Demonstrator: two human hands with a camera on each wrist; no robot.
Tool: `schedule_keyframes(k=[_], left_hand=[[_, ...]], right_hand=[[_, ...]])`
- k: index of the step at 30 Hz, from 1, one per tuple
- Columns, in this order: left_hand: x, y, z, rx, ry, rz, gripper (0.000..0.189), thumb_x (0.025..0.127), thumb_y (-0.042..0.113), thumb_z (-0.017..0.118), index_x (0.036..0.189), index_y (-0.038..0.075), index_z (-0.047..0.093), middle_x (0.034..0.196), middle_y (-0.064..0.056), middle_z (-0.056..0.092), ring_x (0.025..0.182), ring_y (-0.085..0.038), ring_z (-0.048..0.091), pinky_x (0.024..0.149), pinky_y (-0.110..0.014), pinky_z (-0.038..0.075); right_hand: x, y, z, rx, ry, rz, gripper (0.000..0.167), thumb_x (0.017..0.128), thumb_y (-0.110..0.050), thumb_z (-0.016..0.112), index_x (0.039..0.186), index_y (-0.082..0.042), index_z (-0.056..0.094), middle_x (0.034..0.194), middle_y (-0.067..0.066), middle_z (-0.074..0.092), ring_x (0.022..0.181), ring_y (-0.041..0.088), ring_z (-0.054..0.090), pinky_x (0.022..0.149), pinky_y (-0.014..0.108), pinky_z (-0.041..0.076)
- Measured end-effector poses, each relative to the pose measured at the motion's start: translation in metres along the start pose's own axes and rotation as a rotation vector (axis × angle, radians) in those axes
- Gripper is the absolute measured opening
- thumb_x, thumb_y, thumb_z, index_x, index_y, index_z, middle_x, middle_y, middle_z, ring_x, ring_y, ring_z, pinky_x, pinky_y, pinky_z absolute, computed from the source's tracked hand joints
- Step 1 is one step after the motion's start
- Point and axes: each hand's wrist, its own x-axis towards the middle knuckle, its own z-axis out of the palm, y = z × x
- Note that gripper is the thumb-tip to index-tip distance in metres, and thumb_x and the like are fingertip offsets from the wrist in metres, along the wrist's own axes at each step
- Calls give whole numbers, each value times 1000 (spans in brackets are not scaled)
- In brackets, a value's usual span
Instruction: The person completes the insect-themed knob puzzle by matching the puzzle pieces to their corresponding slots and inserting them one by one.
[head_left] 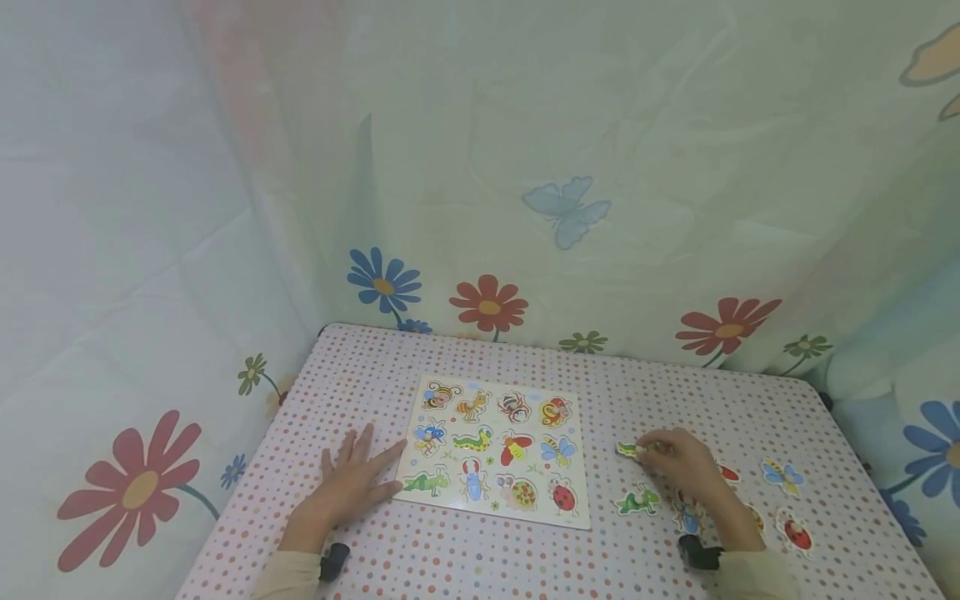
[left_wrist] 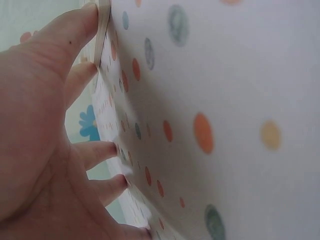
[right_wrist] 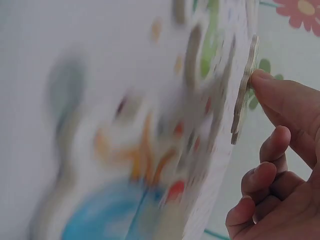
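My right hand (head_left: 682, 462) pinches a flat wooden puzzle piece, a green caterpillar (head_left: 627, 450), between thumb and fingers. In the right wrist view the caterpillar piece (right_wrist: 245, 92) appears edge-on, close to the tabletop. A square puzzle board (head_left: 491, 450) with rows of bug pictures lies left of this hand. My left hand (head_left: 348, 479) rests on the table with fingers spread, its thumb and index finger touching the board's left edge. From the left wrist, the thumb (left_wrist: 67, 35) shows against the board's side. Below the right hand lies a green grasshopper piece (head_left: 637, 500).
More loose pieces lie at the right: a dragonfly (head_left: 782, 477), a ladybug (head_left: 795, 533), a blue beetle (head_left: 687, 515) and others partly hidden by the right arm. The dotted tabletop (head_left: 450, 567) meets a flowered curtain (head_left: 637, 250) at the back.
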Motion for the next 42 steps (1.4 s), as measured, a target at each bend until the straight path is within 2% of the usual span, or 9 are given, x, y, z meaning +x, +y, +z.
schedule_keyframes(k=[8,12,16,25,32,42], left_hand=[[0,0,1,-7,-17,-18,63,95,48,63,153,37,41,166,-20,5,148,-49,-2,107,-77,-6],[1,-1,2,-9,-22,-26,64,95,49,63,153,38,40,166,-19,4,148,-48,-2,107,-76,-7],[0,-1,2,-10,-19,-26,63,95,49,63,153,38,40,166,-19,5,148,-48,-2,107,-76,-7],[-1,0,2,-5,-11,-16,62,95,48,63,153,37,42,165,-20,6,148,-49,-1,107,-77,-5],[-1,1,1,-7,-8,-16,63,95,48,64,153,37,42,165,-20,6,148,-49,-1,107,-78,-5],[-1,2,0,-1,-3,-13,63,95,48,64,153,37,42,165,-20,6,148,-49,0,107,-78,-4]], right_hand=[[8,-27,21,28,-21,11,16,88,-11,75,103,-6,75,83,4,54,70,19,47,53,30,43],[13,-38,32,29,-15,-28,14,88,-12,76,101,-7,76,79,2,50,68,18,45,53,29,40],[17,-52,40,49,-13,-100,13,87,-10,77,99,-6,76,76,0,48,67,17,42,53,28,37],[34,-86,61,88,-72,-156,9,87,-12,78,96,-13,77,75,-2,48,69,16,43,56,28,38],[45,-116,79,125,-109,-244,9,85,-10,80,91,-15,77,73,-4,49,70,16,43,56,28,39],[57,-151,107,150,-144,-267,6,85,-12,80,88,-16,77,72,-2,48,66,15,42,55,28,37]])
